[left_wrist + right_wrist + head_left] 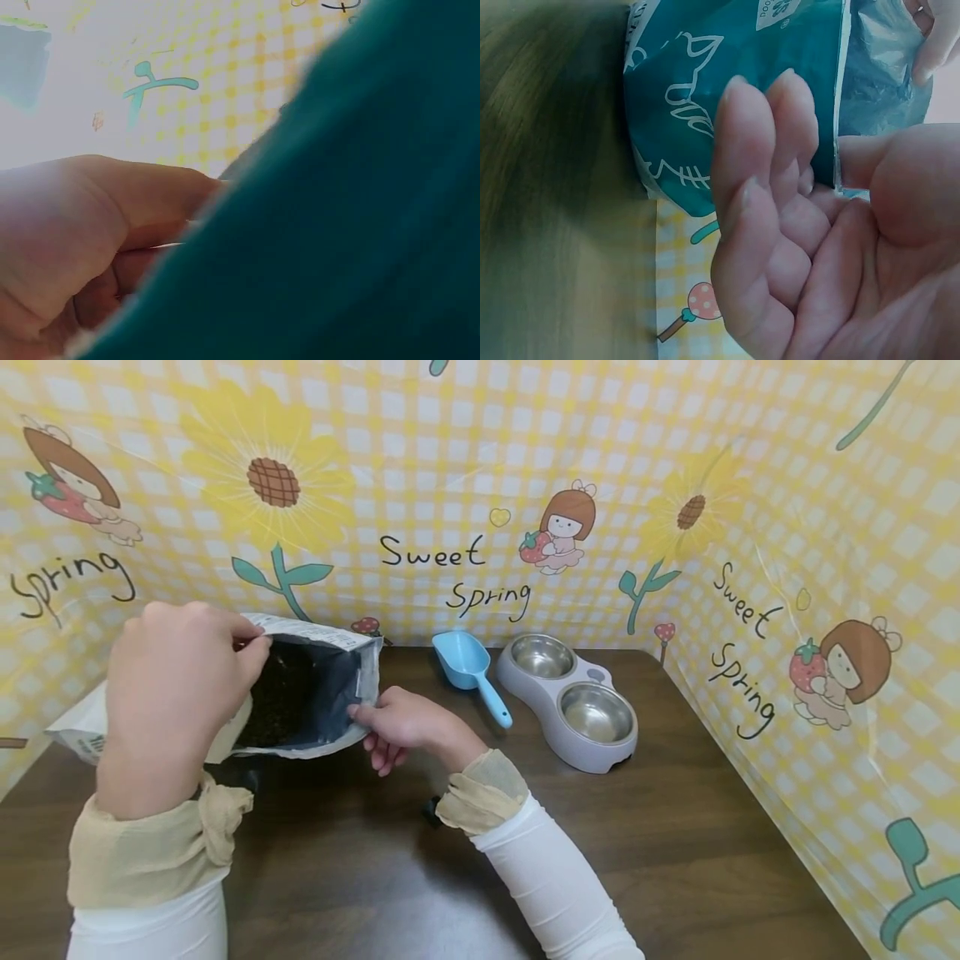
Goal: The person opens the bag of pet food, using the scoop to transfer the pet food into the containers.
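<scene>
A pet food bag (330, 693) with a dark inner lining is held tilted at the left, its mouth gaping toward me. Dark brown kibble (276, 697) shows inside. My left hand (176, 685) pinches the bag's rim at its left side. At the opposite corner of the mouth, my right hand (408, 727) holds the rim between thumb and fingers. In the right wrist view the bag's teal outside (682, 97) carries a white cat drawing, with my right hand (802, 247) at its edge. Blurred teal bag (360, 210) covers much of the left wrist view, hiding my left fingertips.
On the brown table (675, 860), a blue scoop (461, 662) lies near the back wall. Right of it stands a grey double pet bowl (596, 756) with two metal dishes. A yellow checked cloth (420, 460) lines the back and right sides.
</scene>
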A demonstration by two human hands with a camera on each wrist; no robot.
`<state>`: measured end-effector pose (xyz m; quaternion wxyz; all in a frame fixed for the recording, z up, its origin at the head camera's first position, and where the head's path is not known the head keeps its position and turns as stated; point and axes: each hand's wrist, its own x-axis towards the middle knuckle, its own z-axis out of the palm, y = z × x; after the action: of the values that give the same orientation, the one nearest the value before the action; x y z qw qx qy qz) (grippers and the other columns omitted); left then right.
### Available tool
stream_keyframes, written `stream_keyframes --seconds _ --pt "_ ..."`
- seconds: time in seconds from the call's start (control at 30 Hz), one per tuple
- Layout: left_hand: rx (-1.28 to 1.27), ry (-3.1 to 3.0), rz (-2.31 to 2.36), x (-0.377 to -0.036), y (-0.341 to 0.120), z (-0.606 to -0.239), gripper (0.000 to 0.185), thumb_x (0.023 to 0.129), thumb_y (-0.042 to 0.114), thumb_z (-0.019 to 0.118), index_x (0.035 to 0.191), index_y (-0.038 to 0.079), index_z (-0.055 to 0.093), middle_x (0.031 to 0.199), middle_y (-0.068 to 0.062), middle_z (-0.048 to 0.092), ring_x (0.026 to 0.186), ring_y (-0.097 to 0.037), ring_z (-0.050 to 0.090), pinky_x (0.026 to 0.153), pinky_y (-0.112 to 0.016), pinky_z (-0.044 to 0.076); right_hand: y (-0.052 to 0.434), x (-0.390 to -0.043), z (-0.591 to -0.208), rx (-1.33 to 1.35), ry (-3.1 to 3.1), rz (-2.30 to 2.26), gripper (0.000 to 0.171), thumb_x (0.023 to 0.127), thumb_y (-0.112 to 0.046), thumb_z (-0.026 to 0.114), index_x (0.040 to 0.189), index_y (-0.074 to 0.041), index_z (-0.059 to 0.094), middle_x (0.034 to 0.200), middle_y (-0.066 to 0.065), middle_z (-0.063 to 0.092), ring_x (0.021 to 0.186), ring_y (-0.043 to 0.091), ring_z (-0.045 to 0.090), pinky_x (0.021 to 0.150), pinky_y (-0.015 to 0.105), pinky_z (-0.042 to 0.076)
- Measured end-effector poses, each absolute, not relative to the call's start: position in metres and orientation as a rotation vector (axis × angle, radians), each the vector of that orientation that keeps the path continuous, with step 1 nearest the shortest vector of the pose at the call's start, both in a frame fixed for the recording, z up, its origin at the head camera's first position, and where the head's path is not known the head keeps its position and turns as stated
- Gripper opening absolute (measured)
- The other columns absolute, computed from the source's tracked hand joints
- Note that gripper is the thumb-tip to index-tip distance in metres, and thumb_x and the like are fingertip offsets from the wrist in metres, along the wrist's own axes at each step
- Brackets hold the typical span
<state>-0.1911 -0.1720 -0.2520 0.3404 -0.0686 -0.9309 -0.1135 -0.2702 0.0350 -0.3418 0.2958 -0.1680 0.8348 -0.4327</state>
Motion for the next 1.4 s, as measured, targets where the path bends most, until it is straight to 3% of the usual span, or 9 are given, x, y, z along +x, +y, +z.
stream_keyframes --seconds 0.23,0.47,0.57,0.63,0.73,0.83,1.17,1.3,1.4 --pt "-0.173 -2.409 -0.332 -0.192 -0.175 -0.251 0.022 0.094 0.014 0.067 0.095 0.003 0.086 0.082 -0.029 0.078 0.068 -0.066 0.060 0.051 -0.069 0.047 0.040 -0.273 -0.340 -0.490 2.239 -1.148 0.058 0.116 -0.042 0.047 0.084 0.000 0.070 0.064 0.006 0.070 0.056 0.017 0.073 0.056 0.029 0.059" --pt "-0.162 -2.414 -0.353 -0.193 -0.176 -0.252 0.023 0.095 0.015 0.066 0.098 0.004 0.086 0.085 -0.030 0.078 0.072 -0.066 0.060 0.054 -0.070 0.048 0.067 -0.282 -0.324 -0.560 2.453 -1.168 0.049 0.116 -0.040 0.047 0.098 -0.002 0.073 0.085 0.009 0.075 0.073 0.019 0.074 0.070 0.034 0.062" --pt "-0.166 -2.405 -0.360 -0.194 -0.176 -0.252 0.023 0.095 0.014 0.065 0.098 0.004 0.086 0.088 -0.032 0.078 0.071 -0.066 0.060 0.053 -0.070 0.048 0.084 -0.288 -0.318 -0.532 2.623 -1.162 0.043 0.114 -0.040 0.050 0.109 -0.003 0.072 0.102 0.012 0.074 0.089 0.021 0.070 0.083 0.036 0.060" --pt "-0.173 -2.398 -0.358 -0.194 -0.177 -0.252 0.024 0.095 0.014 0.065 0.098 0.004 0.086 0.089 -0.032 0.078 0.071 -0.066 0.060 0.054 -0.070 0.048 0.096 -0.293 -0.316 -0.458 2.739 -1.140 0.042 0.113 -0.043 0.050 0.124 -0.007 0.070 0.122 0.012 0.073 0.110 0.024 0.069 0.097 0.039 0.057" --pt "-0.178 -2.393 -0.363 -0.195 -0.177 -0.252 0.025 0.095 0.014 0.064 0.097 0.004 0.086 0.089 -0.031 0.079 0.070 -0.065 0.060 0.054 -0.069 0.048 0.115 -0.303 -0.317 -0.309 2.842 -1.152 0.052 0.113 -0.044 0.050 0.149 -0.008 0.059 0.153 0.014 0.062 0.142 0.032 0.059 0.120 0.047 0.049" --pt "-0.173 -2.400 -0.371 -0.195 -0.179 -0.252 0.025 0.095 0.014 0.064 0.097 0.005 0.086 0.088 -0.029 0.079 0.070 -0.064 0.060 0.054 -0.069 0.048 0.134 -0.311 -0.323 -0.199 2.894 -1.121 0.061 0.112 -0.043 0.050 0.161 -0.006 0.046 0.168 0.017 0.050 0.157 0.036 0.047 0.131 0.051 0.039" --pt "-0.170 -2.408 -0.380 -0.194 -0.181 -0.252 0.024 0.095 0.015 0.065 0.099 0.005 0.086 0.091 -0.030 0.079 0.075 -0.066 0.060 0.058 -0.070 0.049 0.163 -0.328 -0.358 -0.120 2.800 -0.988 0.070 0.110 -0.042 0.054 0.162 0.003 0.040 0.166 0.024 0.049 0.153 0.041 0.050 0.129 0.052 0.042" --pt "-0.196 -2.411 -0.363 -0.194 -0.182 -0.252 0.023 0.095 0.014 0.067 0.100 0.003 0.086 0.090 -0.030 0.079 0.076 -0.065 0.061 0.064 -0.071 0.050 0.164 -0.335 -0.374 -0.124 2.815 -0.907 0.065 0.107 -0.041 0.058 0.153 0.004 0.051 0.143 0.022 0.065 0.131 0.035 0.064 0.117 0.047 0.051" --pt "-0.211 -2.407 -0.359 -0.194 -0.182 -0.252 0.022 0.095 0.014 0.067 0.099 0.002 0.086 0.089 -0.029 0.079 0.075 -0.064 0.062 0.065 -0.071 0.050 0.163 -0.341 -0.383 -0.112 2.841 -0.829 0.059 0.103 -0.043 0.060 0.139 0.004 0.061 0.116 0.015 0.070 0.105 0.028 0.066 0.097 0.038 0.056"
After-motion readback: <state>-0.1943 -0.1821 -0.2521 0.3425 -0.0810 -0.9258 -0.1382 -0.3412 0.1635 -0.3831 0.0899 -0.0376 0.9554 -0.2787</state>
